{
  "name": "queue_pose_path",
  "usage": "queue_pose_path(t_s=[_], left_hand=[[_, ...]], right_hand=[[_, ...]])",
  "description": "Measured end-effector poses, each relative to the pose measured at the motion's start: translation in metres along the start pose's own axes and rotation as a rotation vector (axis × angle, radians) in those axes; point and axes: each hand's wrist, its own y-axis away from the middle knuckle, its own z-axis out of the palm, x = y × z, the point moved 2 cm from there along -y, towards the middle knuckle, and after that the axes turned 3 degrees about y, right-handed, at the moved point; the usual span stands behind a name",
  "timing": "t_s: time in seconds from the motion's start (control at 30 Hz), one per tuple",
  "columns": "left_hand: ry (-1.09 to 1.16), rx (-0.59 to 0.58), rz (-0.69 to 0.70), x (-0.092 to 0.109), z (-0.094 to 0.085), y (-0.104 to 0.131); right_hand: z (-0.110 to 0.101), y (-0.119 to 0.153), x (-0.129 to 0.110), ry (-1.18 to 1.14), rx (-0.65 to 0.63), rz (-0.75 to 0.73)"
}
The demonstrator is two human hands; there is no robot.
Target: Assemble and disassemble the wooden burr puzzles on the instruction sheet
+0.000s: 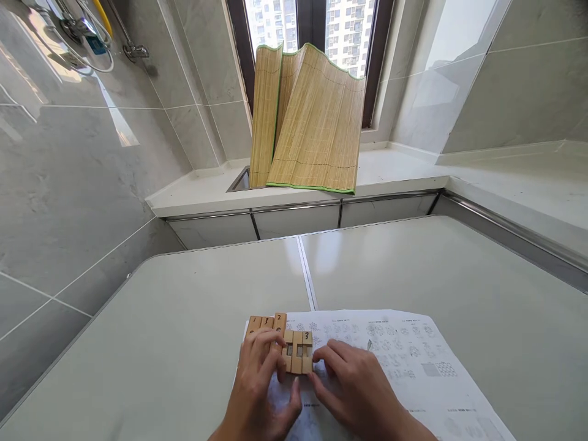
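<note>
Several small wooden pieces (297, 361) lie side by side on a printed paper sheet (404, 349), with notches between them and a "3" written on the right one. Up and to the left, more numbered wooden pieces (279, 322) show "1", "3" and "2", partly hidden by fingers. My left hand (261, 383) rests over these pieces, its fingertips touching the left side of the notched group, thumb apart. At that group's right edge, my right hand (353, 383) touches the wood with its bent index finger and thumb, which are apart.
The light table (184, 331) has a seam down its middle. Behind it, a folded bamboo mat (316, 128) leans on a white ledge (395, 168) before a window. Tiled walls stand on both sides, and a hose and metal fixture (87, 37) hang at the upper left.
</note>
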Motion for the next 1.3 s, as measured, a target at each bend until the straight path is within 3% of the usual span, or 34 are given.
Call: queue_pose_path(t_s=[0.2, 0.37, 0.63, 1.13, 1.3], left_hand=[[0.016, 0.08, -0.167, -0.015, -0.007, -0.004], [0.059, 0.181, -0.431, -0.046, -0.019, -0.01], [0.292, 0.31, -0.809, -0.091, -0.026, -0.01], [0.293, 0.272, -0.827, -0.086, -0.027, -0.004], [0.302, 0.273, -0.815, -0.081, -0.024, -0.004]], right_hand=[[-0.004, -0.004, -0.003, -0.195, 0.03, -0.101], [-0.003, -0.004, 0.0, -0.201, 0.012, -0.137], [0.002, 0.001, 0.017, -0.175, 0.125, 0.004], [0.012, 0.004, 0.019, -0.168, 0.087, -0.039], [0.018, 0.003, 0.019, -0.161, 0.147, -0.044]])
